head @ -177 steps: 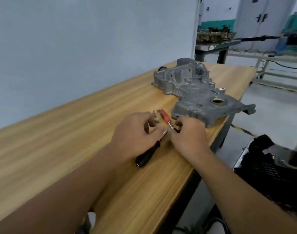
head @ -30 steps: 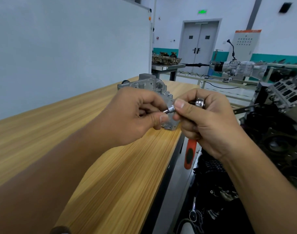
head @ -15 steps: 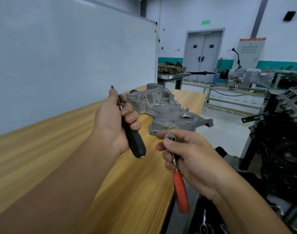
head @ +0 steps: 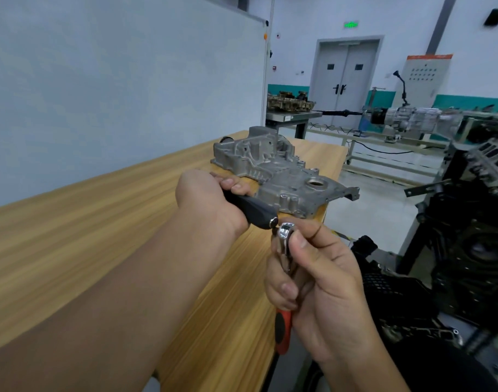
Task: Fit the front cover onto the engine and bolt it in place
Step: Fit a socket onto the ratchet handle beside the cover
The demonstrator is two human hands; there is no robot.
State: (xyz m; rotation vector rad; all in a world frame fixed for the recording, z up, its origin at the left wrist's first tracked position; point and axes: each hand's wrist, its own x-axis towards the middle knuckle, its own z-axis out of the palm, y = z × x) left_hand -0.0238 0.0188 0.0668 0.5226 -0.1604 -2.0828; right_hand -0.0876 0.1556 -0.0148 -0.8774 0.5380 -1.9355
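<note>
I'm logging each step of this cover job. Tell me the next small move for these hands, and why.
Probably join the two tools: bring the ratchet head in the right hand onto the butt end of the black-handled driver gripped by the left hand. The two ends sit almost touching, and the front cover lies unfitted on the table, so tool prep comes first.

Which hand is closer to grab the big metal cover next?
Probably the left hand. It hovers right beside the front cover on the table, though it grips a black-handled driver. The right hand sits nearer the person, holding the ratchet.
</note>
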